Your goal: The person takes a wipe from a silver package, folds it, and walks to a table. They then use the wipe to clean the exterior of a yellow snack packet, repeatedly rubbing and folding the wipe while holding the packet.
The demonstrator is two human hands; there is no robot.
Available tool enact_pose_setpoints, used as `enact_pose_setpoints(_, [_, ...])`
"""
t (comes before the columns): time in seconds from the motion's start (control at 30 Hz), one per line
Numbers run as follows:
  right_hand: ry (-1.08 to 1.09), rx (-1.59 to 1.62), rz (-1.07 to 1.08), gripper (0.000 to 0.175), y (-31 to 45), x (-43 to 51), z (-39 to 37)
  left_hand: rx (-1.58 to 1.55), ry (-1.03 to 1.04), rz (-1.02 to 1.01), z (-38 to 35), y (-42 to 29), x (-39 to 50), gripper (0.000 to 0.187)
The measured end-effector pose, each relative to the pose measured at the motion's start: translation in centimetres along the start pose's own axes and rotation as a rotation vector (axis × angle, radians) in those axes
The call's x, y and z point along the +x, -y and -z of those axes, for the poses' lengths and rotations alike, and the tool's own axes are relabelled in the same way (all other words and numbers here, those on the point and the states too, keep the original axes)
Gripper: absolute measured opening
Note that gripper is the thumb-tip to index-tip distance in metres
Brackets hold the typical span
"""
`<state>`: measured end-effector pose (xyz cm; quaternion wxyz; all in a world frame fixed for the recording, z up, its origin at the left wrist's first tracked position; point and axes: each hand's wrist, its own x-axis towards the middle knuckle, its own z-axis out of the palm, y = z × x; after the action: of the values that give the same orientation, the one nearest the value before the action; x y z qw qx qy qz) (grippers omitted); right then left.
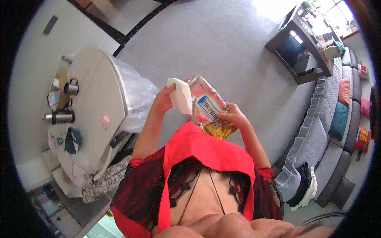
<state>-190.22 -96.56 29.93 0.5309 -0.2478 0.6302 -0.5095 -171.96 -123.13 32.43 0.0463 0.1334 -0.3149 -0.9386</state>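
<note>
My left hand [164, 98] grips a folded white wipe [182, 96], which hangs down beside the package. In my right hand [235, 116] is a silver and red foil pack of wet wipes [205, 98], its white and blue lid facing up; the thumb lies over the lid's lower right. A shiny yellow packet [219, 128] is just below that hand, against the pack; whether the fingers hold it too I cannot tell. Both hands are in front of a red apron [205, 148].
At left stands a round table [98, 89] with a plastic cover, bearing a steel mug [71, 88] and a thermos flask [61, 117]. A grey sofa [309, 142] with cushions runs along the right. A dark cabinet [309, 78] stands at upper right.
</note>
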Motion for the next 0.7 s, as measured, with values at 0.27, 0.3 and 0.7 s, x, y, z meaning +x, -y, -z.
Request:
enact_pose_setpoints(0.27, [-0.236, 0.153, -0.169, 0.032, 4.7, 15.2, 9.0, 0.319, 0.264, 0.290, -3.5, -6.7, 19.5, 0.045])
enact_pose_setpoints(0.3, [-0.255, 0.199, -0.205, 0.032, 5.9, 17.3, 9.7, 0.327, 0.276, 0.321, -3.3, -8.3, 21.6, 0.044])
enact_pose_setpoints(0.7, [0.233, 0.728, -0.480, 0.052, 22.7, 39.1, 24.0, 0.481, 0.073, 0.604, 5.6, -17.3, 45.8, 0.057])
